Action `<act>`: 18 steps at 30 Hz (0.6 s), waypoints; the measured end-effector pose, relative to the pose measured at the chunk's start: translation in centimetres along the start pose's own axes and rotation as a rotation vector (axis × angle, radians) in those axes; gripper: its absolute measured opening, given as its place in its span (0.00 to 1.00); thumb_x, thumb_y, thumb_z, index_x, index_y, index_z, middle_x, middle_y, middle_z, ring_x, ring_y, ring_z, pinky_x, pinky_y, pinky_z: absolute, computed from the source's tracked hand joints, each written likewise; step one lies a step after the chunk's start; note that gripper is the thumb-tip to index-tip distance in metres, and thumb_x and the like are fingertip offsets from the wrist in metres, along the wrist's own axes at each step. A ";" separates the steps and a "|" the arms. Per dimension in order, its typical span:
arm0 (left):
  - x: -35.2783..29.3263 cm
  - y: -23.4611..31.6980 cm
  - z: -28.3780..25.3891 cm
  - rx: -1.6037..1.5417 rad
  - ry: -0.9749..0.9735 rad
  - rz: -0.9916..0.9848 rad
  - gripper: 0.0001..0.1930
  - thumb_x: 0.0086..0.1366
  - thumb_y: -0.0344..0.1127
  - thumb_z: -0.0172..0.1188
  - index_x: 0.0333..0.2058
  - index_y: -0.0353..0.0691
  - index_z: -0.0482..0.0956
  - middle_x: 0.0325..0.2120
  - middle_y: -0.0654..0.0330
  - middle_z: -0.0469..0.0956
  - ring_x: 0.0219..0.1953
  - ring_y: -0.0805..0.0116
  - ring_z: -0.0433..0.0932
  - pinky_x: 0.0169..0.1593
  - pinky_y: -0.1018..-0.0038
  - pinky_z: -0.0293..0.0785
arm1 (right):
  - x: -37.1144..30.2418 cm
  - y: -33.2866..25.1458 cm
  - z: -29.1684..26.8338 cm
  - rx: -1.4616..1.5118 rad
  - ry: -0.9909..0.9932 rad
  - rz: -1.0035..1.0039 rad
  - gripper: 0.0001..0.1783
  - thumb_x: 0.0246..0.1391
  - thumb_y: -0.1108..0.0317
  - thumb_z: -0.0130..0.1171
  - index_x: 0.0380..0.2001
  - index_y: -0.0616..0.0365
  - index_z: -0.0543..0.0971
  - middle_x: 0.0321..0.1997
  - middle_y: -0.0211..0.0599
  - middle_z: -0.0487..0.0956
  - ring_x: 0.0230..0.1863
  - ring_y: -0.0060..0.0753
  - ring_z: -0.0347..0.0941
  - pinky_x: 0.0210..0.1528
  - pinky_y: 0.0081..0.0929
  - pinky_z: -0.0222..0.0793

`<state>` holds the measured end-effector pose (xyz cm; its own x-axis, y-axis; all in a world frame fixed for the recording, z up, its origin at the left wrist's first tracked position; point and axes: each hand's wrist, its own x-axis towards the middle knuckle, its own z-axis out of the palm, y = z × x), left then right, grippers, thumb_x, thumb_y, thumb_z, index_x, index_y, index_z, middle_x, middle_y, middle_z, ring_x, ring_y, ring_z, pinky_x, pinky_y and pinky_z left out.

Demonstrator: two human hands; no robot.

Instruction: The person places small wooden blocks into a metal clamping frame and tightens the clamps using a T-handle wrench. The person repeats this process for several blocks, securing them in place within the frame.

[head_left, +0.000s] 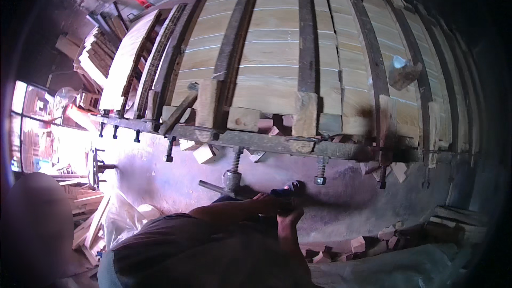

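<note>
My left hand (263, 204) and my right hand (290, 216) are close together below the front edge of a clamping frame. Both are closed around a dark object (284, 193) whose kind I cannot make out in the shadow. A screw with a crossbar handle (232, 180) hangs from the frame's front rail (256, 141), left of my hands. To their right, a threaded bolt (321, 169) points down from the same rail. Above the rail lie pale wooden boards (269, 50), set edge to edge under dark crossbars (308, 42). My fingers are partly hidden.
A rough wooden block (405, 76) rests on the boards at the right. Wood offcuts (358, 244) lie on the floor at the lower right. Scrap strips (88, 208) and pale plastic sheeting (124, 210) are at the left. Stacked boards (97, 56) lean at the far left.
</note>
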<state>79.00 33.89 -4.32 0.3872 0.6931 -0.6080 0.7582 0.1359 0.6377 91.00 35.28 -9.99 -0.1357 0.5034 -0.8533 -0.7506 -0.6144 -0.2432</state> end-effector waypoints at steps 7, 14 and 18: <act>-6.6 -1.3 1.5 -0.216 -0.065 -0.046 0.21 0.62 0.43 0.58 0.53 0.48 0.76 0.49 0.49 0.78 0.51 0.51 0.77 0.57 0.58 0.69 | -4.8 1.1 -2.4 -0.132 -0.090 -0.108 0.11 0.55 0.64 0.55 0.35 0.60 0.77 0.31 0.35 0.76 0.34 0.32 0.75 0.41 0.37 0.75; -12.7 -6.1 3.3 -0.534 0.066 0.023 0.21 0.61 0.43 0.61 0.52 0.44 0.77 0.47 0.51 0.79 0.50 0.58 0.77 0.55 0.63 0.70 | -14.5 5.5 1.5 -0.431 -0.680 -0.166 0.26 0.57 0.66 0.54 0.57 0.67 0.69 0.55 0.47 0.74 0.58 0.47 0.70 0.64 0.47 0.63; -16.3 -10.9 4.7 -0.868 0.623 0.027 0.19 0.61 0.41 0.62 0.45 0.33 0.79 0.36 0.49 0.83 0.40 0.66 0.79 0.45 0.65 0.75 | -14.5 11.9 -0.7 -0.303 -0.052 0.252 0.18 0.62 0.59 0.46 0.48 0.60 0.73 0.49 0.45 0.73 0.51 0.45 0.68 0.60 0.44 0.63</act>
<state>66.89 17.75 -3.54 -0.1241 0.9095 -0.3968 0.0258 0.4027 0.9150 84.50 20.25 -0.86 -0.3296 0.3397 -0.8809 -0.4656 -0.8702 -0.1613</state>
